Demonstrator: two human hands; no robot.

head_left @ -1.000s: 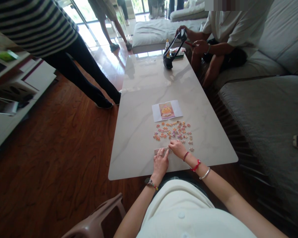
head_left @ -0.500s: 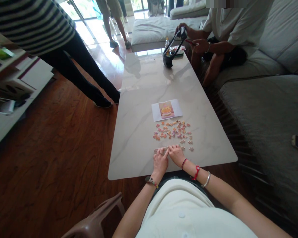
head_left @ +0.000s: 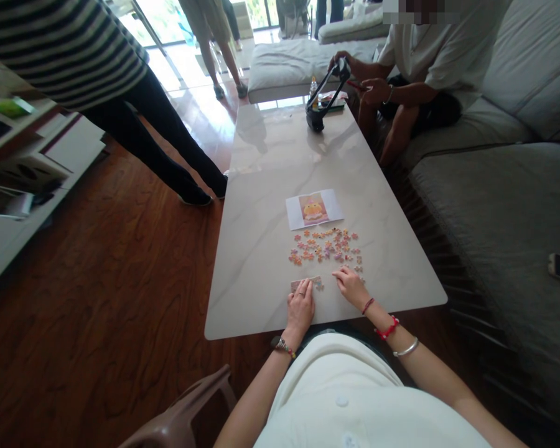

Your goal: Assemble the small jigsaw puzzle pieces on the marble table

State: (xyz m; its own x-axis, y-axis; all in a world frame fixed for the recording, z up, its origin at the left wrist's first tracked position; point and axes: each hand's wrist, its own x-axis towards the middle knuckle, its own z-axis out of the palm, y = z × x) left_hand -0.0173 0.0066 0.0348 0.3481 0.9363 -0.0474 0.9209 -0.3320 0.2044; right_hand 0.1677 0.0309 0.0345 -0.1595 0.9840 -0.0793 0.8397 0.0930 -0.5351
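Note:
My left hand [head_left: 301, 303] lies with extended fingers on a short joined strip of jigsaw pieces [head_left: 316, 280] near the table's front edge. A pale puzzle piece [head_left: 320, 287] sits at the strip's right end. To the right, my right hand [head_left: 353, 290] hovers low over the tabletop, its thumb and fingertips drawn together; anything between them is too small to make out. Beyond both hands, several loose orange, pink and purple puzzle pieces [head_left: 327, 244] are spread out. A white sheet with a printed picture of an orange figure [head_left: 313, 210] lies behind them.
The marble-patterned table [head_left: 261, 186] carries a black headband-like device [head_left: 316, 118] and a bottle [head_left: 313, 90] at its far end. A seated person [head_left: 434, 68] is at the right on the grey sofa [head_left: 490, 193]. Someone in stripes [head_left: 88, 62] stands left. A plastic stool [head_left: 182, 417] is lower left.
My right hand has moved right, away from the strip and my left hand, uncovering the strip's right end. My left hand has stayed on the strip, nearly still.

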